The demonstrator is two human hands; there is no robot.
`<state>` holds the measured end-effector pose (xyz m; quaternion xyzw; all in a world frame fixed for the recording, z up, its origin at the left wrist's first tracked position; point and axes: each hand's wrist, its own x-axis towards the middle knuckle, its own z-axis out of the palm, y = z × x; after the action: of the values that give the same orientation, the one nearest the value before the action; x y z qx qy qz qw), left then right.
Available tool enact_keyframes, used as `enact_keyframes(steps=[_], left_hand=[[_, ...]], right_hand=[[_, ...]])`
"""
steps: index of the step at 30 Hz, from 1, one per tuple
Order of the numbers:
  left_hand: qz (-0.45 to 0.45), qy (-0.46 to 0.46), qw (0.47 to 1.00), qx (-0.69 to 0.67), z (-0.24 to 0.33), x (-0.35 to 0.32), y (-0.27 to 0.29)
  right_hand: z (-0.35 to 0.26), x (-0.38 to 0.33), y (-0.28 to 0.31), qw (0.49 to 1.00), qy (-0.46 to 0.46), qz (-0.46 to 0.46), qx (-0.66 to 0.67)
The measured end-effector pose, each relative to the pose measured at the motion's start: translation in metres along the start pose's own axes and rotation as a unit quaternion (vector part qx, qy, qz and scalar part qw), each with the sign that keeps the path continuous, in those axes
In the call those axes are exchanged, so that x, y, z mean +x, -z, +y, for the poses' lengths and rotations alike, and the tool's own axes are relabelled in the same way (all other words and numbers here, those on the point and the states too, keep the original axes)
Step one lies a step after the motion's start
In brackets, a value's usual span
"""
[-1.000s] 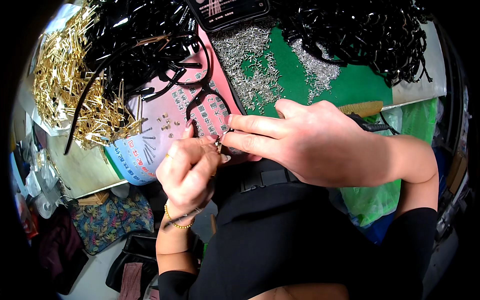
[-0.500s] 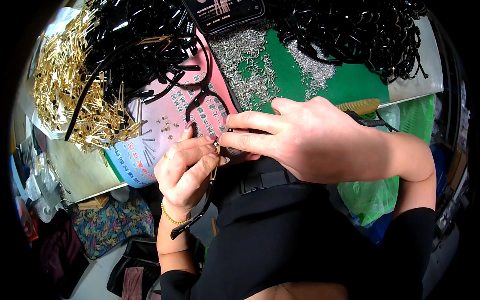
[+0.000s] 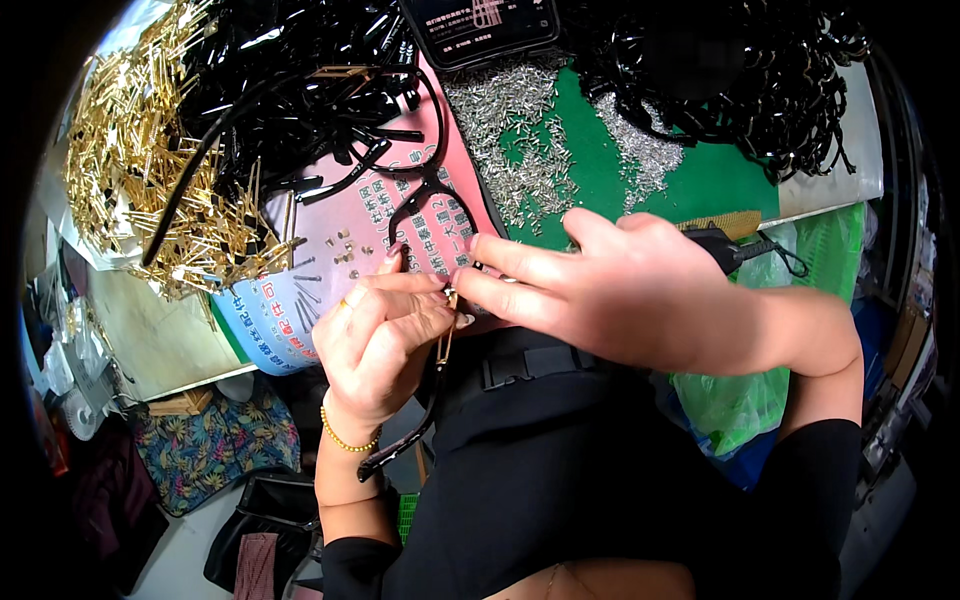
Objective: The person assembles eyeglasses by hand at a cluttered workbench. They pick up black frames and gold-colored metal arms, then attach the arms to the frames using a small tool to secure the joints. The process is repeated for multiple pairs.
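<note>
Pinching a slim gold metal hinge piece (image 3: 445, 335) on a long black plastic temple arm (image 3: 408, 440) just off the worktop's (image 3: 180, 340) front edge, the left hand (image 3: 375, 345) gripped the arm while the right hand (image 3: 620, 290) closed its fingertips on the hinge. Such a small part could slip and drop into the lap if either pinch loosened.

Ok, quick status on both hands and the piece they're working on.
Left hand grips black temple arm. Right hand pinches gold hinge piece at its top. Nothing blocking.

I'm seeing bright, even light glinting off the gold pins (image 3: 150, 170); around them the fisheye rim is darkening and bending.
</note>
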<state>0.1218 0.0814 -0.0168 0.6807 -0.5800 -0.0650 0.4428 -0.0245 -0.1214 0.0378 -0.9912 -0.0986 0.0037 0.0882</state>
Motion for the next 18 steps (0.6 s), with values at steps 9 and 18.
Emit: enact_keyframes(steps=[9, 18], left_hand=[[0.024, 0.026, 0.999, -0.032, -0.001, -0.007, -0.001], [0.368, -0.003, 0.93, 0.01, 0.041, -0.024, 0.101]], right_hand=[[-0.007, 0.002, -0.011, 0.996, 0.006, 0.051, -0.069], [0.001, -0.019, 0.016, 0.897, -0.205, 0.033, 0.391]])
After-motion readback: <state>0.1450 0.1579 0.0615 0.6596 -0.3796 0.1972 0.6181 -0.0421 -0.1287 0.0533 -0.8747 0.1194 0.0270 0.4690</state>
